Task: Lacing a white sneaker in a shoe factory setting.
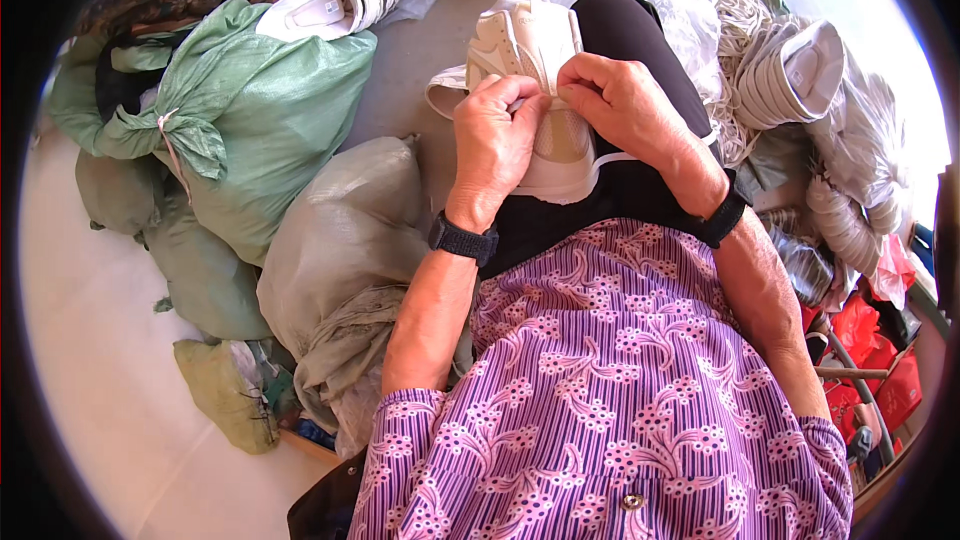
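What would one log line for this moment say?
left hand: gripping white shoe | right hand: pinching same shoe | shoe: resting on lap | beside: green sack, stacked soles

green woven sack (260,110), tied, upper left | grey sack (340,240) beside it | red bags (880,360) right

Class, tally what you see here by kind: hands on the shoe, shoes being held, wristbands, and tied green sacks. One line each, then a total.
Hands: 2, left hand and right hand, both on the shoe
Held shoes: 1, white shoe on the lap
Wristbands: 2, left band, right band, both black
Tied green sacks: 1, green sack
Total: 6
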